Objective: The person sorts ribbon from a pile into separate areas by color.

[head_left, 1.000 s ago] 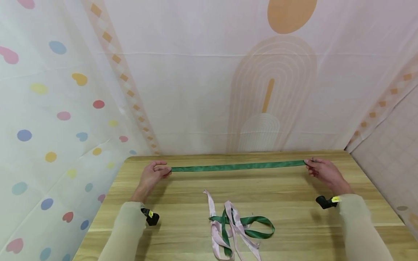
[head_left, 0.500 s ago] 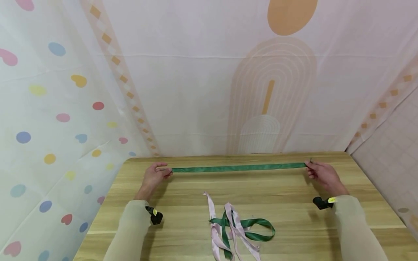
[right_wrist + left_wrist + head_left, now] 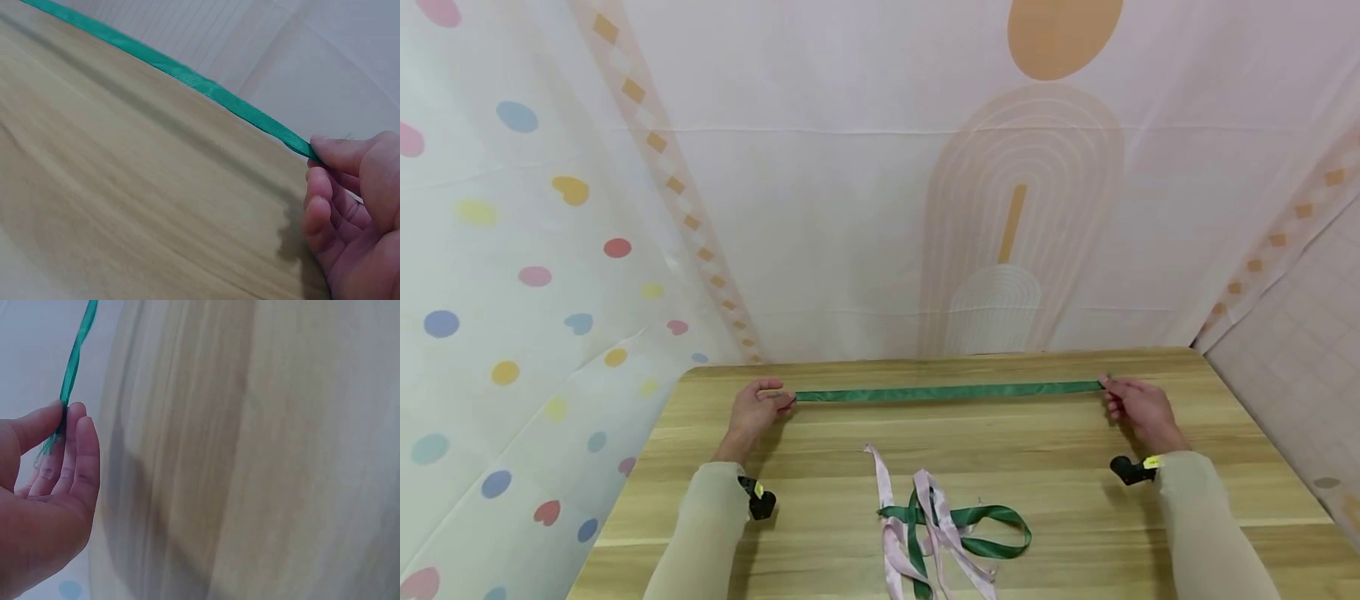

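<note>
A long green ribbon (image 3: 947,391) is stretched straight across the far part of the wooden table (image 3: 1075,517), just above its surface. My left hand (image 3: 758,411) pinches its left end between thumb and fingers; the left wrist view shows the ribbon (image 3: 74,362) running up from that hand (image 3: 53,456). My right hand (image 3: 1131,406) pinches the right end. In the right wrist view the ribbon (image 3: 187,78) leads diagonally to the fingertips of that hand (image 3: 350,187).
A loose tangle of pink and green ribbons (image 3: 940,525) lies near the front middle of the table. A patterned cloth backdrop (image 3: 880,183) hangs close behind the table's far edge and along the left side.
Both hands have lowered the taut ribbon slightly toward the table and drawn it a little nearer. The grip on each end is unchanged.
</note>
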